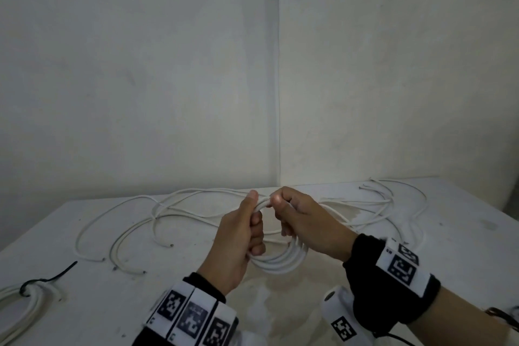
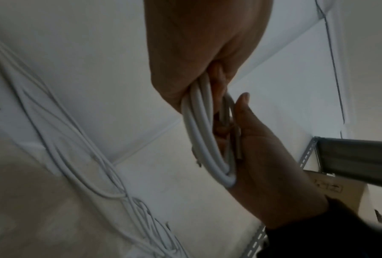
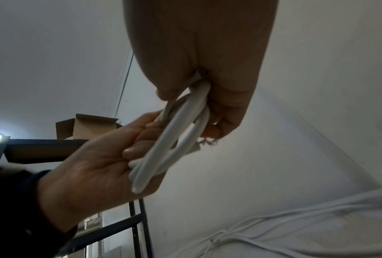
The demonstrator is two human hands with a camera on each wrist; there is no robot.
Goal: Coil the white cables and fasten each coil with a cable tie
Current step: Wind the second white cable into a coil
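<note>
Coil: I've got the white cable coil (image 1: 276, 260) up off the white table (image 1: 463, 247), held between both hands.
Left hand (image 1: 238, 244): fingers curled round the bundled loops, thumb up.
Right hand (image 1: 303, 222): curled on the top of the loops, pinching the last turn.
Waiting: loose white cables (image 1: 168, 211) behind; one tied coil (image 1: 25, 298) at my left (black cable tie (image 1: 53, 277) on it).
Tip: I'd keep the loops stacked, even, squeezed flat, not letting go before a tie goes round.

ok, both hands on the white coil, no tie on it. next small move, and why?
Probably hold the coiled white cable with the left hand alone and free the right hand to fetch a tie: both hands grip the coil, and no loose tie shows.
</note>
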